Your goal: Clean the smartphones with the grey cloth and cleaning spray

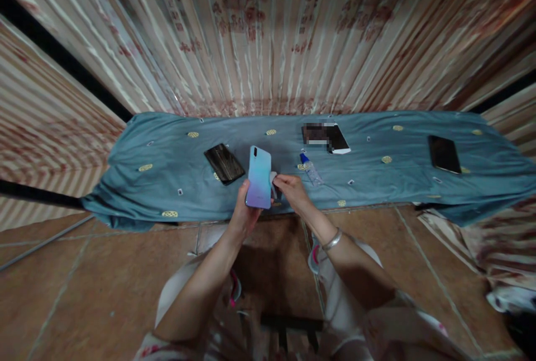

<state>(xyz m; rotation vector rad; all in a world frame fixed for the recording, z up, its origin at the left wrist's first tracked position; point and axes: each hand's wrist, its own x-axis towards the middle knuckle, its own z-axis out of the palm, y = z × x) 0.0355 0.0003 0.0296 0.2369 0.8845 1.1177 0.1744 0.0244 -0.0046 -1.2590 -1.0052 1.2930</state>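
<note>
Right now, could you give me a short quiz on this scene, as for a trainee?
1. Which hand holds the pale blue phone?
2. True or false: the small bottle with the blue cap stands upright on the cloth.
3. How many phones lie on the cloth, apart from the one held?

Key
1. The left hand; the right hand pinches a small white wipe beside it.
2. False: it lies on its side.
3. Three: a dark phone on the left, one at the middle, one on the right.
</note>
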